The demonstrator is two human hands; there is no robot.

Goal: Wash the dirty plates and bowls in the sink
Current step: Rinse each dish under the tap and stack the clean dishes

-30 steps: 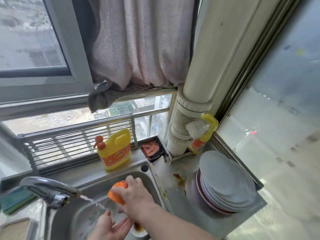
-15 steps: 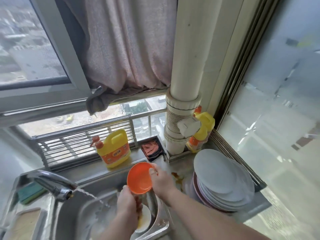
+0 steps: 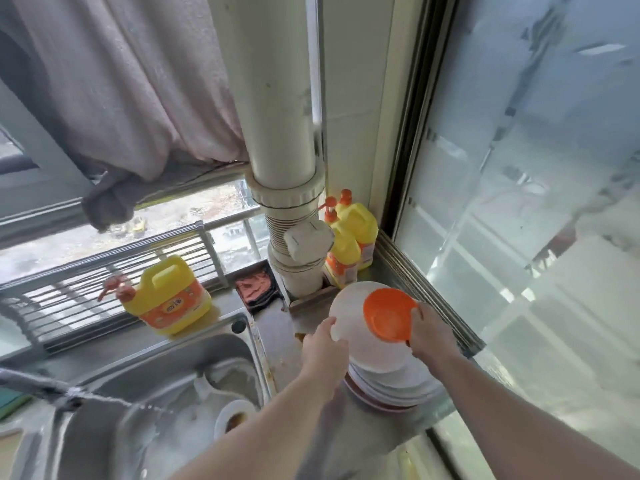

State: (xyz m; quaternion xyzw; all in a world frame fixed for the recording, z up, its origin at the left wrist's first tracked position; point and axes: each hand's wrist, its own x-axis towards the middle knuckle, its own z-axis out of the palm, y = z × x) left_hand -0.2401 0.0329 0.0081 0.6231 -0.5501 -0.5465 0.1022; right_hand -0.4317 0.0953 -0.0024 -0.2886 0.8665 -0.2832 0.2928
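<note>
My right hand (image 3: 429, 336) grips a small orange bowl (image 3: 389, 318) by its rim and holds it tilted over the stack of white plates (image 3: 391, 379) on the steel counter right of the sink. My left hand (image 3: 323, 344) holds the left edge of the top white plate (image 3: 349, 315), which is lifted at an angle. A dirty white bowl (image 3: 233, 415) with brown residue lies in the steel sink (image 3: 166, 372). Water runs from the faucet (image 3: 52, 391) at the left.
A yellow detergent jug (image 3: 169, 294) stands behind the sink, with two more yellow bottles (image 3: 349, 251) in the corner by a thick white pipe (image 3: 280, 150). A red cloth in a black tray (image 3: 258, 289) sits nearby. A frosted glass pane (image 3: 519, 202) bounds the right side.
Both hands left the sink and moved right to the plate stack. The right hand carried the orange bowl there, and the left hand took hold of the top plate's edge.
</note>
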